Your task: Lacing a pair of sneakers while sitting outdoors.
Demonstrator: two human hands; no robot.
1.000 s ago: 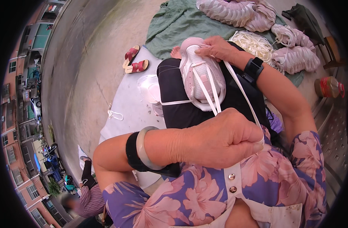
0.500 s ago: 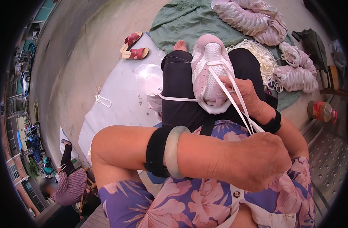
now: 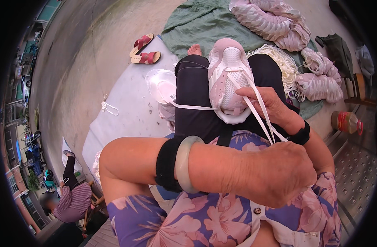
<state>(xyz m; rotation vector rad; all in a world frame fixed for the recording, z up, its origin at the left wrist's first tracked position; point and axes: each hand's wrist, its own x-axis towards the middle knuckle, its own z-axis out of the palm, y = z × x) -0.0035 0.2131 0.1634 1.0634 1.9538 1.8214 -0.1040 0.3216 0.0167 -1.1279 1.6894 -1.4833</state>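
Shoe: the pink-and-white shoe (image 3: pixel 222 84) lies between the wearer's knees, its rounded end far, its lower end near; it is far and left of the closed left fist and just left of the right hand.
Left hand: the left hand (image 3: pixel 286 175), reaching across to the right, is curled into a fist, clamped on the white laces (image 3: pixel 255 115), near and right of the shoe.
Right hand: the right hand (image 3: pixel 271 106) is beside the shoe's near right side, fingertips at the laces over its edge; I cannot tell whether they pinch.
Laces: two strands slant from the shoe, near and right, to the fist; a side lace (image 3: pixel 194 107) runs left across the black trouser leg (image 3: pixel 191 88).
Far right: a lace heap (image 3: pixel 273 57) lies on green cloth (image 3: pixel 192 24).
Far left: red sandals (image 3: pixel 145 58).
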